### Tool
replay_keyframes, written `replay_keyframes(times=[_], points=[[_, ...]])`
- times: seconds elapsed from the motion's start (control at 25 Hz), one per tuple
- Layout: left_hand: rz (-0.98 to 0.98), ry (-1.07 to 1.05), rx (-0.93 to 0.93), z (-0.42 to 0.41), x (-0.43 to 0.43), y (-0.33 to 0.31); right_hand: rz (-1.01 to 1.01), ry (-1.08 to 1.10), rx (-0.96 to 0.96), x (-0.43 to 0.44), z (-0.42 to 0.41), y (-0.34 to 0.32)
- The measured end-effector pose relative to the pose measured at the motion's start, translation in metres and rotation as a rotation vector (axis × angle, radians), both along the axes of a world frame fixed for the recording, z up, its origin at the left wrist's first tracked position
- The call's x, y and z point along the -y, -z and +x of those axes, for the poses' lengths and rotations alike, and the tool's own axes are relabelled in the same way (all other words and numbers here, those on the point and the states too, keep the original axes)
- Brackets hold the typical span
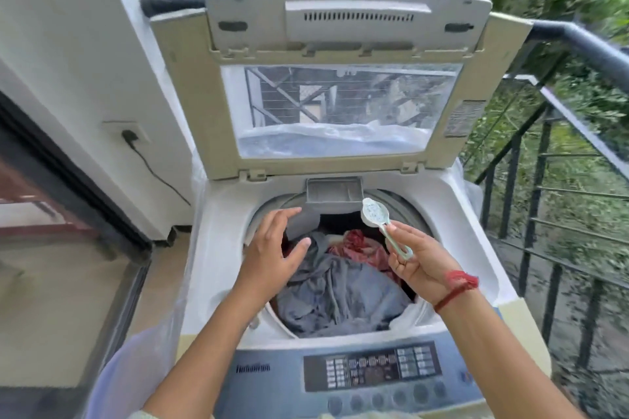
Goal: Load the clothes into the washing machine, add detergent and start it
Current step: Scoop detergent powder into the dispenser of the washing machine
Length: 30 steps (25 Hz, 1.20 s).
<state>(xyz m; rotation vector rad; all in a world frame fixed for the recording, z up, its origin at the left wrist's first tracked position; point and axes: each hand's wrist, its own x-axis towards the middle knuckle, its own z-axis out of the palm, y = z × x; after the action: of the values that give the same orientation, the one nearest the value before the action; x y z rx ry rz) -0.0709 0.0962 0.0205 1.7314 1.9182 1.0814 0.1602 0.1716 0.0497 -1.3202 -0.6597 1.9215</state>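
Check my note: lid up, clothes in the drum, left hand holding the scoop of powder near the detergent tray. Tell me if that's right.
Wrong hand: the head view shows the right hand pinching the scoop; the left hand is open, holding nothing. The rest stands.

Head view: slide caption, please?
Detergent step: right hand holds the scoop over the loaded drum, left hand open alongside.

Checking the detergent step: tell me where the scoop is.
Head view, right of centre: the right hand holds the scoop by its handle over the clothes, bowl beside the detergent drawer.
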Motion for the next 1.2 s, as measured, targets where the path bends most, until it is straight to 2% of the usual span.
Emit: replay_keyframes(times=[0.2,0.4,0.6,0.76,0.84,1.08,1.2], points=[[-0.051,-0.05,-0.006,-0.009,-0.042,0.019,0.041,-0.051,0.154,-0.062,-0.022,0.014],[-0.098,-0.135,-0.014,-0.016,-0.068,0.04,0.17,-0.138,0.328,-0.111,-0.043,0.028],[-0.159,-0.18,-0.021,-0.017,-0.083,0.061,0.474,-0.19,0.507,-0.13,-0.059,0.051],[-0.198,-0.201,-0.024,-0.015,-0.096,0.07,0.838,-0.25,0.758,-0.132,-0.062,0.064],[-0.194,-0.205,-0.018,-0.013,-0.1,0.071,0.977,-0.272,0.815,-0.13,-0.059,0.065],[-0.192,-0.2,-0.004,-0.01,-0.101,0.075,1.12,-0.267,0.858,-0.131,-0.055,0.065],[-0.188,-0.196,0.004,-0.011,-0.1,0.077,1.32,-0.257,0.969,-0.129,-0.054,0.062]])
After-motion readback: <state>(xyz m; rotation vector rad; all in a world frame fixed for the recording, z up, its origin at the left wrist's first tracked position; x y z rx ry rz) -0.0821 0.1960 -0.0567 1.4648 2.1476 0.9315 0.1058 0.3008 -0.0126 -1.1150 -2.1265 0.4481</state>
